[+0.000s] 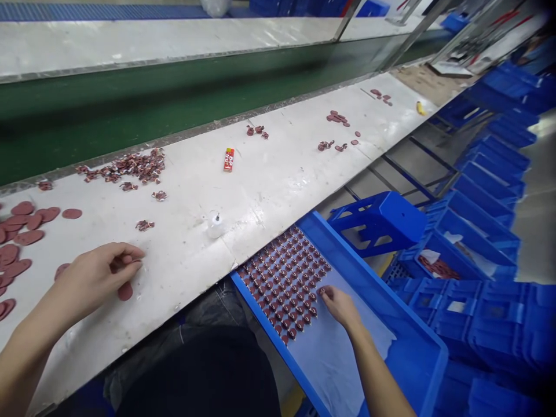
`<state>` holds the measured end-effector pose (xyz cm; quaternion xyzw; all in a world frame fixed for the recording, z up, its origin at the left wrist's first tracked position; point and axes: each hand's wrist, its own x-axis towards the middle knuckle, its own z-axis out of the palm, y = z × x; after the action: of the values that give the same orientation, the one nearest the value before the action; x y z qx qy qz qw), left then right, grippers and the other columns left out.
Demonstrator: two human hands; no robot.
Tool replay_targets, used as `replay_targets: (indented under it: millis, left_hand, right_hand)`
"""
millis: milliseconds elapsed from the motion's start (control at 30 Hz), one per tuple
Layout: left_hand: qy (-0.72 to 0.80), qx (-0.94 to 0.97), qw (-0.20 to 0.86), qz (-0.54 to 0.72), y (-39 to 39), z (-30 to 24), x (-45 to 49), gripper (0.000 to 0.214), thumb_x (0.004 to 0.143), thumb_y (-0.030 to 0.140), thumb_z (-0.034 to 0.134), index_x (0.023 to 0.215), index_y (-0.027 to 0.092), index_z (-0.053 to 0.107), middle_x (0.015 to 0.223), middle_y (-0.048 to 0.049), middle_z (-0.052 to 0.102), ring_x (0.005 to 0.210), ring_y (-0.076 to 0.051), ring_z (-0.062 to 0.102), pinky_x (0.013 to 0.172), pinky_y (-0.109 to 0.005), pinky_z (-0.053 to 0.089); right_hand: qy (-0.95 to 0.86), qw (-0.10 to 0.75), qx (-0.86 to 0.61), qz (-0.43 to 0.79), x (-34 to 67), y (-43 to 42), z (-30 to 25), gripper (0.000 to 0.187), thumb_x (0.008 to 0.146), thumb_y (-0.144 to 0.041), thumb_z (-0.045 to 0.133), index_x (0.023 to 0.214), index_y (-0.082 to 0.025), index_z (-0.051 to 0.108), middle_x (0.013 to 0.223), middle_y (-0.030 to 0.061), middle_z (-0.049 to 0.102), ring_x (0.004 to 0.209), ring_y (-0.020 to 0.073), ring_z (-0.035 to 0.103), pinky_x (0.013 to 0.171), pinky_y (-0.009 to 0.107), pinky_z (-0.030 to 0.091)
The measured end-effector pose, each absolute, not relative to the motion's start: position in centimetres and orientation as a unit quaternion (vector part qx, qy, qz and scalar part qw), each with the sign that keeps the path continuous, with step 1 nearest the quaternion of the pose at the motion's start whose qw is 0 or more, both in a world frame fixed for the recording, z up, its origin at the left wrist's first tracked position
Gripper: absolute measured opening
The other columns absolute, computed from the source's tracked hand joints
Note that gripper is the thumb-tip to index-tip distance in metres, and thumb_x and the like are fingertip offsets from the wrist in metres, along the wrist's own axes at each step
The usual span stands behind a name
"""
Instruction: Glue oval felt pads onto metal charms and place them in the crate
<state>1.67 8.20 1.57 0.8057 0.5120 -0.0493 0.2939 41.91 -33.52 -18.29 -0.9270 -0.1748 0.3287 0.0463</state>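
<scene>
The work in view is the laying of small dark-red pieces (284,284) in tight rows on a white sheet (334,359) inside a blue tray (382,284), which rests tilted against the near edge of the bench (269,185). By my reading it is roughly half done: the far part of the sheet is filled with close rows, while the near part lies bare. The right hand (341,306) sits at the near edge of the rows with its fingertips down on the last pieces. Whether its grip pinches 1 of them or only presses on it, I cannot tell. The left hand (98,275) rests on the bench well apart from the tray, its grip closed with the fingers curled against the thumb. Something reddish shows between them, too small to name. 1 red oval disc (125,291) lies just beside that hand, and many more oval discs (21,231) are spread at the bench's left end. A loose pile of small pieces (130,167) farther back, plus several smaller clusters along the bench, suggests plenty of stock is not yet set out. A small clear bottle (215,225) and a red pack (229,159) stand untouched between the 2 hands' areas. Blue crates (486,202) are stacked to the right.
</scene>
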Motion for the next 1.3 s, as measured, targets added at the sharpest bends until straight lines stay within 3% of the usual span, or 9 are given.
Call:
replay_targets:
  millis: [267,400,567,700,767,867,1000,1100,1300]
  left_hand:
    - [0.535,0.719,0.429,0.108,6.2,3.4,1.1,0.030,0.085,0.049,0.062,0.098,0.022,0.064,0.062,0.0110,0.062,0.063,-0.010,0.059,0.071,-0.024,0.046]
    - [0.473,0.683,0.502,0.241,5.5,2.7,-0.2,0.016,0.079,0.032,0.079,0.082,0.022,0.066,0.072,0.0038,0.064,0.060,-0.011,0.056,0.059,-0.024,0.045]
    - [0.459,0.531,0.646,0.301,3.9,1.2,-2.4,0.007,0.081,0.022,0.080,0.088,0.023,0.079,0.093,-0.0031,0.074,0.074,-0.016,0.065,0.058,-0.022,0.050]
    - [0.394,0.391,0.789,0.264,2.0,0.8,-2.6,0.035,0.078,0.033,0.083,0.111,0.024,0.081,0.135,-0.0158,0.070,0.081,-0.019,0.068,0.056,-0.020,0.055]
    - [0.346,0.352,0.830,0.261,1.2,0.6,-2.2,0.035,0.078,0.031,0.084,0.112,0.026,0.081,0.131,-0.0166,0.072,0.076,-0.015,0.067,0.054,-0.017,0.054]
    - [0.284,0.307,0.866,0.274,0.5,0.1,-1.2,0.030,0.081,0.028,0.083,0.111,0.026,0.081,0.113,-0.0128,0.079,0.075,-0.013,0.070,0.056,-0.013,0.053]
    - [0.263,0.242,0.888,0.288,0.0,-0.1,-0.5,0.030,0.081,0.027,0.083,0.110,0.023,0.081,0.106,-0.0109,0.081,0.079,-0.014,0.074,0.059,-0.012,0.055]
    - [0.253,0.201,0.897,0.302,-0.2,-0.3,-0.5,0.031,0.080,0.025,0.083,0.110,0.020,0.080,0.108,-0.0115,0.081,0.083,-0.014,0.076,0.059,-0.011,0.056]
    - [0.233,0.161,0.907,0.312,-0.6,-0.9,-0.1,0.030,0.081,0.021,0.080,0.111,0.016,0.079,0.113,-0.0122,0.079,0.086,-0.015,0.076,0.064,-0.013,0.059]
  right_hand:
    - [-0.141,0.084,-0.925,0.342,41.0,-32.2,-17.9,0.032,0.097,-0.037,0.066,0.124,-0.018,0.065,0.127,0.0089,0.065,0.109,0.0234,0.066,0.092,0.044,0.057]
    - [-0.092,0.151,-0.931,0.318,40.7,-31.2,-15.7,0.032,0.097,-0.036,0.066,0.123,-0.017,0.064,0.125,0.0089,0.066,0.107,0.0227,0.067,0.091,0.044,0.058]
    - [-0.039,0.324,-0.907,0.268,39.1,-27.9,-10.0,0.022,0.096,-0.032,0.067,0.111,-0.016,0.067,0.114,0.0066,0.068,0.099,0.0200,0.066,0.088,0.041,0.057]
    - [-0.044,0.533,-0.777,0.333,33.1,-21.2,-5.4,0.033,0.085,-0.044,0.078,0.107,-0.021,0.069,0.099,0.0020,0.069,0.088,0.0144,0.065,0.076,0.026,0.057]
    - [-0.048,0.600,-0.664,0.443,29.0,-17.1,-3.7,0.044,0.079,-0.056,0.080,0.102,-0.020,0.072,0.087,0.0015,0.068,0.073,0.0119,0.062,0.058,0.020,0.054]
    - [-0.032,0.632,-0.502,0.589,24.3,-11.0,-2.6,0.058,0.085,-0.070,0.065,0.103,-0.015,0.074,0.076,0.0005,0.061,0.053,0.0059,0.048,0.038,0.013,0.041]
    - [-0.008,0.664,-0.346,0.663,22.6,-4.2,-3.2,0.060,0.091,-0.066,0.061,0.118,-0.013,0.068,0.075,-0.0039,0.059,0.048,0.0022,0.043,0.033,0.005,0.035]
    - [0.001,0.676,-0.290,0.678,22.8,-1.1,-3.1,0.041,0.091,-0.052,0.070,0.104,-0.013,0.068,0.060,-0.0107,0.049,0.040,0.0010,0.038,0.031,0.003,0.032]
    - [-0.076,0.692,-0.372,0.614,20.0,-3.7,1.7,0.043,0.090,-0.057,0.068,0.093,-0.014,0.073,0.052,-0.0059,0.055,0.034,0.0046,0.045,0.032,0.013,0.043]
